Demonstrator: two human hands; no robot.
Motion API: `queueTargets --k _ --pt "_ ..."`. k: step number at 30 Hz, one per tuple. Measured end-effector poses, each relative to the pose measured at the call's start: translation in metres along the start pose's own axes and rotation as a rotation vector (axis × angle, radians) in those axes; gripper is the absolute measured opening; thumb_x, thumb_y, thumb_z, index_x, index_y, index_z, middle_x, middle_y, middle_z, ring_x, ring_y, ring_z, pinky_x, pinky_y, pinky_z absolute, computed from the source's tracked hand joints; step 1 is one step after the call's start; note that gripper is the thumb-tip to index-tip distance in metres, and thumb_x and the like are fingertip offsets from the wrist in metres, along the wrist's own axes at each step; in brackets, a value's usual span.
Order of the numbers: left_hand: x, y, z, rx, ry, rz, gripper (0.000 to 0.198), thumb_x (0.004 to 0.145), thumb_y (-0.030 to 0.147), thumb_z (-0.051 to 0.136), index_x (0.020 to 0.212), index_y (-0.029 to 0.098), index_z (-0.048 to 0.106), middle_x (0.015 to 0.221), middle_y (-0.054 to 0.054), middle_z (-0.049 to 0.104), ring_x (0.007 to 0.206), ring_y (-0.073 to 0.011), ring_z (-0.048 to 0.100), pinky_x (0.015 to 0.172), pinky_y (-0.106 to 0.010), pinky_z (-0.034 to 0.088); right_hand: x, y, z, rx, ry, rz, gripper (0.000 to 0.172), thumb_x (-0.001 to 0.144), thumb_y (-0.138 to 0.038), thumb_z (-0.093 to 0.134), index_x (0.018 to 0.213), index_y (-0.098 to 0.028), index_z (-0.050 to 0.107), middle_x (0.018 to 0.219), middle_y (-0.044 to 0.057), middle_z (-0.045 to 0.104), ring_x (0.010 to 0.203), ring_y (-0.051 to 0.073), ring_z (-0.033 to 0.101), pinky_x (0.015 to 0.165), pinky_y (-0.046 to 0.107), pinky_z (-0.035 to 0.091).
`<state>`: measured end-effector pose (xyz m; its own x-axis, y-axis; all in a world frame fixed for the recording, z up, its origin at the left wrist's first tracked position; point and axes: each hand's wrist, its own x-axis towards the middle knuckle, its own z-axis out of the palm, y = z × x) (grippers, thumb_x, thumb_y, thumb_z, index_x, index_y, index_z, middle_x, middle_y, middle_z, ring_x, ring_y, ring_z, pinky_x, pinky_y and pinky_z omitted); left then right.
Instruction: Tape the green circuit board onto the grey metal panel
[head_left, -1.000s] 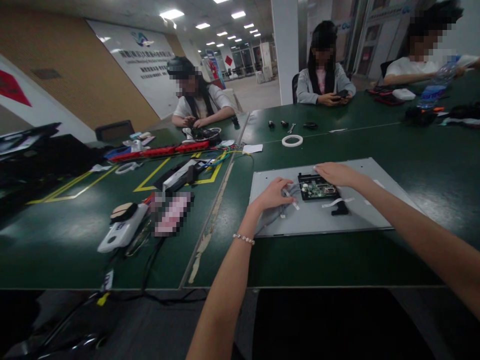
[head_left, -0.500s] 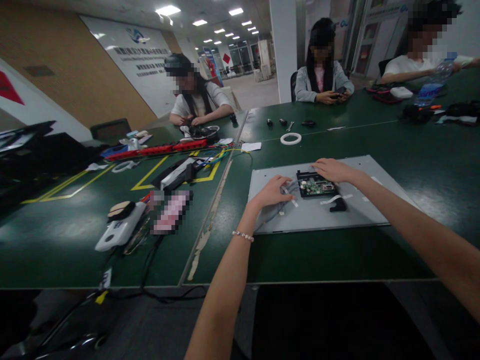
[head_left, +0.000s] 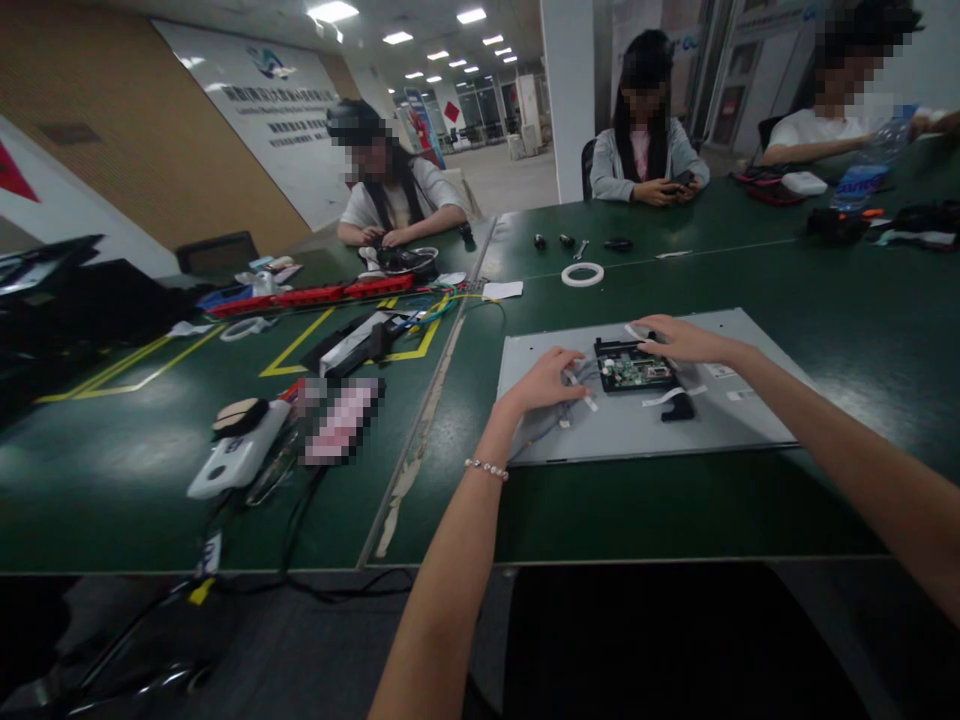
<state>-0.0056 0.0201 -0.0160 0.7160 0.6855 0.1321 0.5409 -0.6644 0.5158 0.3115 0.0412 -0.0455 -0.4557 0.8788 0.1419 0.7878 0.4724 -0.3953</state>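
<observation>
the grey panel (head_left: 720,415) lay flat on the desk (head_left: 637,500), long axis left to right. the left hand (head_left: 544,380) pinched its wires (head_left: 581,385); the right hand (head_left: 686,340) rested open-fingered at the circuit board (head_left: 634,368).

The grey panel (head_left: 645,425) looks like matt, smooth sheet metal, and the green circuit board (head_left: 634,371) on it sits in a black plastic frame. The dark green desk (head_left: 675,500) is pretty glossy, and the seam strip (head_left: 409,470) left of the panel looks worn and rough.

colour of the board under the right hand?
Green circuit board in a black frame, beside the right hand; head view.
</observation>
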Motion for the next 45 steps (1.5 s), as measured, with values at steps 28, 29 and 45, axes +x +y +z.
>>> queueTargets --k 28,29,45 --pt "0.0 0.017 -0.012 0.358 0.363 -0.29 0.027 0.092 0.028 0.045 0.114 0.019 0.057 0.11 -0.01 0.063 0.107 -0.0246 0.057 0.095 -0.041 0.04 -0.076 0.036 -0.005 -0.293 -0.075 0.251 0.066 0.092 -0.063 0.019 0.151 -0.036 0.023 0.157 -0.002 0.016 0.143 0.034 0.016 0.107 0.069 0.017" --pt "-0.001 0.018 -0.012 0.402 0.369 -0.359 0.027 0.091 0.028 0.044 0.113 0.019 0.057 0.113 -0.011 0.062 0.109 -0.0265 0.056 0.096 -0.044 0.039 -0.076 0.037 -0.005 -0.291 -0.073 0.252 0.065 0.092 -0.063 0.019 0.151 -0.037 0.023 0.157 -0.003 0.016 0.143 0.033 0.016 0.107 0.069 0.017" --pt "-0.006 0.008 -0.013 0.429 0.289 -0.67 0.03 0.087 0.026 0.043 0.113 0.021 0.057 0.115 -0.014 0.062 0.111 -0.0323 0.056 0.093 -0.056 0.039 -0.098 0.066 -0.012 -0.279 -0.044 0.291 0.062 0.093 -0.059 0.018 0.151 -0.038 0.023 0.157 -0.003 0.015 0.142 0.035 0.018 0.106 0.072 0.015"
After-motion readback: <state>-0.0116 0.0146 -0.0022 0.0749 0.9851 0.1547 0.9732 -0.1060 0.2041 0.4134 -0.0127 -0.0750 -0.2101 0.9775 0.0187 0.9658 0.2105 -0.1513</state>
